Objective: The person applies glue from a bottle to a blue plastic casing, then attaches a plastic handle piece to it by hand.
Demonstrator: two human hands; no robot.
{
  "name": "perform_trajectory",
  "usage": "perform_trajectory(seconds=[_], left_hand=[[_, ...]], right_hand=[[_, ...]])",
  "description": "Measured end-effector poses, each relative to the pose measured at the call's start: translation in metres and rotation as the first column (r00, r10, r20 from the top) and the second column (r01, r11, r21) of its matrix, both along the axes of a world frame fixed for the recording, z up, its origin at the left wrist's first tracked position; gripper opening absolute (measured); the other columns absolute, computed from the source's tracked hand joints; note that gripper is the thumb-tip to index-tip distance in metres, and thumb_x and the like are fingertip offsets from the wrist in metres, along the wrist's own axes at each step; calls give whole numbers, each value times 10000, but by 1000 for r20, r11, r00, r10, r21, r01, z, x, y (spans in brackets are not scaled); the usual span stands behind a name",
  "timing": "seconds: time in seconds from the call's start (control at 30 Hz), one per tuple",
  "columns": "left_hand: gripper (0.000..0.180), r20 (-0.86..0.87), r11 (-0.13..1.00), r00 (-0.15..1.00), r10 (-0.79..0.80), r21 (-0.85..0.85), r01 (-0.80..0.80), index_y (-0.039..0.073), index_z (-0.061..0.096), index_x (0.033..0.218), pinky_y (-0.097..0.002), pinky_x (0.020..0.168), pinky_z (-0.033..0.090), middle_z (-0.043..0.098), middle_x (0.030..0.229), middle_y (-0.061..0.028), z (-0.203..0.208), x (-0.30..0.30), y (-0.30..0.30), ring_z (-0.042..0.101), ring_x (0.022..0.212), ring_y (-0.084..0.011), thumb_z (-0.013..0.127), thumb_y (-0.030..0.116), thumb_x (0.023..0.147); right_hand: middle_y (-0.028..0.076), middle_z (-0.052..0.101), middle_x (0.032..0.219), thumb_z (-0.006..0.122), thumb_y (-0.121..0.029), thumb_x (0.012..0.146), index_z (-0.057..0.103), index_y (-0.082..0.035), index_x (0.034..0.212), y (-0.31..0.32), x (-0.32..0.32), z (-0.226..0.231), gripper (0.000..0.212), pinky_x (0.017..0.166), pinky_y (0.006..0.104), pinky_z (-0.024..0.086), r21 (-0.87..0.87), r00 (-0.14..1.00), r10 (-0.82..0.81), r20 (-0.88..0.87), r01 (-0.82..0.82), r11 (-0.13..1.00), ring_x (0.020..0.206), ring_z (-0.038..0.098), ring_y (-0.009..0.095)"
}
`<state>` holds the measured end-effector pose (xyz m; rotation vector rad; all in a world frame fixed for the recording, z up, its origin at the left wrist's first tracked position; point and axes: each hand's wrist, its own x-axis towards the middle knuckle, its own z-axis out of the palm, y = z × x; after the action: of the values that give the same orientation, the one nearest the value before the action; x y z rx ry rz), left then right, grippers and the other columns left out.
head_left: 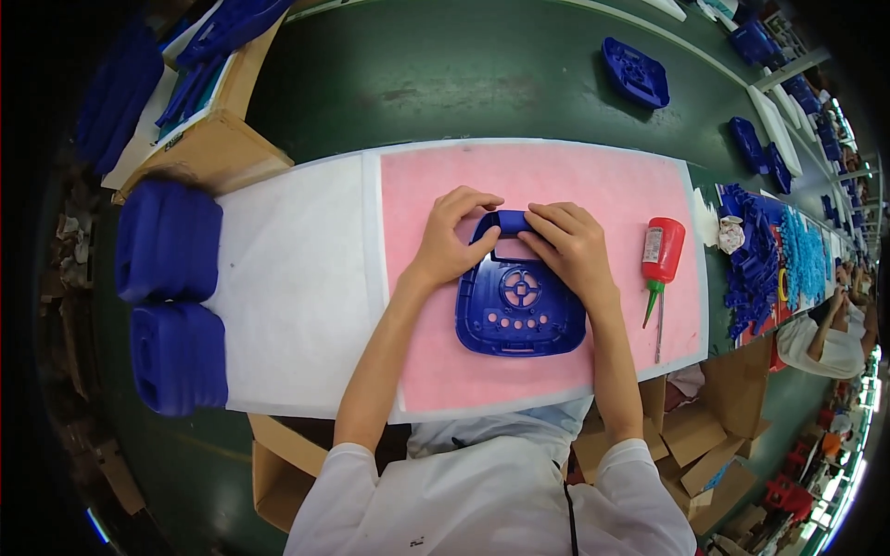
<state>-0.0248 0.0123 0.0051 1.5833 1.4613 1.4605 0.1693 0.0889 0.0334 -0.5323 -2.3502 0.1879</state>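
Note:
A blue plastic casing [477, 326] lies on the pink sheet in front of me, its hollow inner side facing up. It has a round grille, a row of small holes and an opening near its far end. Across that far end runs a smooth blue handle piece [511, 221]. My left hand [450, 239] grips the far left corner, thumb and fingers curled at the handle's left end. My right hand [570, 248] bends its fingers over the handle's right end and the casing's right side. Its thumb is mostly hidden.
On the right lie a red bottle [663, 248] with a green nozzle and a screwdriver [659, 329]. Stacked blue casings [171, 241] stand at the left edge. Beyond the table runs a green surface [417, 83] with another blue casing [635, 72]. Small blue parts [753, 250] are piled far right.

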Motion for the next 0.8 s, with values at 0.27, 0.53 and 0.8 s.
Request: perform_trajectory(seconds=[0.27, 0.53, 0.8], left_hand=[[264, -1, 999, 1000, 17, -34, -17, 73, 721, 978, -319, 803, 500, 667, 930, -61, 1, 3, 1, 627, 879, -208, 758, 117, 720], [265, 22, 998, 1000, 17, -65, -16, 50, 719, 981, -309, 787, 523, 671, 938, -81, 5, 4, 0, 638, 876, -209, 755, 82, 720], [275, -38, 997, 999, -16, -79, 13, 53, 715, 1024, -285, 761, 502, 660, 947, -62, 7, -1, -3, 619, 887, -179, 738, 60, 750]], right_hand=[[98, 693, 968, 762, -108, 712, 696, -22, 927, -2, 1, 1, 240, 718, 372, 540, -19, 1000, 4, 7, -3, 1000, 851, 656, 259], [137, 698, 1018, 712, -24, 721, 699, -8, 964, -4, 7, 1, 243, 776, 382, 564, -120, 1000, 10, -5, -11, 993, 906, 685, 298], [124, 699, 1029, 721, -12, 721, 703, -18, 982, -3, 6, 0, 262, 759, 359, 569, -144, 1000, 21, -12, -22, 989, 899, 686, 287]])
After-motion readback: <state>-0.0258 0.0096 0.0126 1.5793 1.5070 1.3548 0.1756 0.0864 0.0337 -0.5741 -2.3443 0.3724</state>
